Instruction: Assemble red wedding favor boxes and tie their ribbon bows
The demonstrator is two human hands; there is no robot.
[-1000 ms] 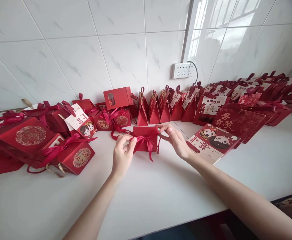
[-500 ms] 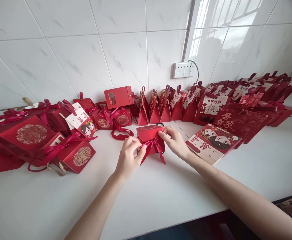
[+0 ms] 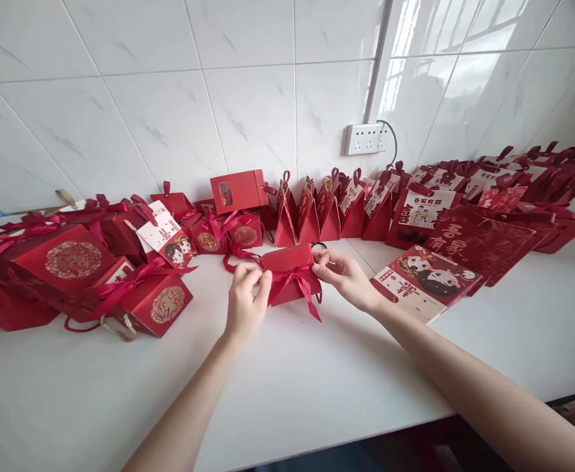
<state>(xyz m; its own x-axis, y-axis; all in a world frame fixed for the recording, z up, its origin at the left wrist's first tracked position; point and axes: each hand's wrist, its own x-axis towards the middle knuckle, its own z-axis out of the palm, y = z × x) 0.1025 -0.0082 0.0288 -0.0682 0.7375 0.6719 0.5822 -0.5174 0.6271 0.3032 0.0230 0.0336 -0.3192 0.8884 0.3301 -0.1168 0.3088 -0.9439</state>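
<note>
A small red gift box (image 3: 287, 258) stands on the white table in front of me, with a dark pink ribbon (image 3: 293, 279) tied in a bow across its front. One ribbon tail hangs down toward the tabletop. My left hand (image 3: 248, 296) is at the box's left side, thumb and fingers pinched on the ribbon there. On the opposite side, my right hand (image 3: 345, 279) pinches the bow's right part near the box's upper edge. The fingers hide where each grip meets the ribbon. A dark round cord shows behind the box by the right fingertips.
Ribboned red boxes (image 3: 157, 305) crowd the left. Several tent-shaped red boxes (image 3: 307, 219) line the tiled wall below a socket strip (image 3: 366, 139). Flat printed bags (image 3: 427, 278) lie at right, before rows of red bags. The table's front edge (image 3: 351, 443) runs below my forearms.
My left hand has shifted left, away from the bow's middle, and the bow looks drawn wider. The box has turned slightly. My right hand stays at the bow's right side.
</note>
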